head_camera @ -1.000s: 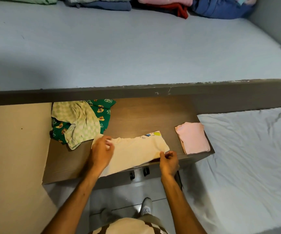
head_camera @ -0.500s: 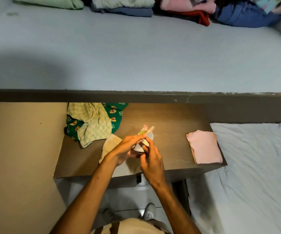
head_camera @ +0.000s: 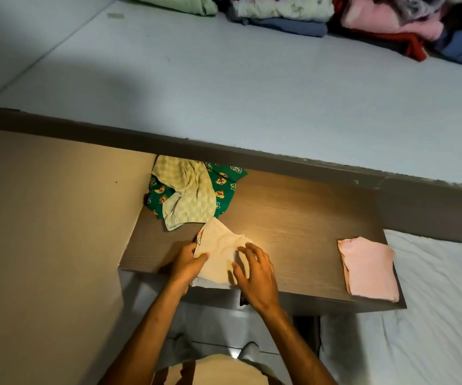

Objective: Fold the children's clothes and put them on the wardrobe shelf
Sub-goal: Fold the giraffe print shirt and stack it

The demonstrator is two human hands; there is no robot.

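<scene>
Left hand [head_camera: 188, 263] pinches the near-left edge of the cream garment [head_camera: 218, 255], which lies half-folded on the worktop [head_camera: 293, 218]; right hand [head_camera: 255, 273] hovers over it, fingers spread. Folding is under way; next, probably, press and flatten. Folded pink garment [head_camera: 368, 269] lies well apart; no containers appear.

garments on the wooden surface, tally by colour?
Cream, under both hands: 1
Pink, folded: 1
Pale green check, crumpled: 1
Dark green cartoon print: 1
Total: 4
</scene>
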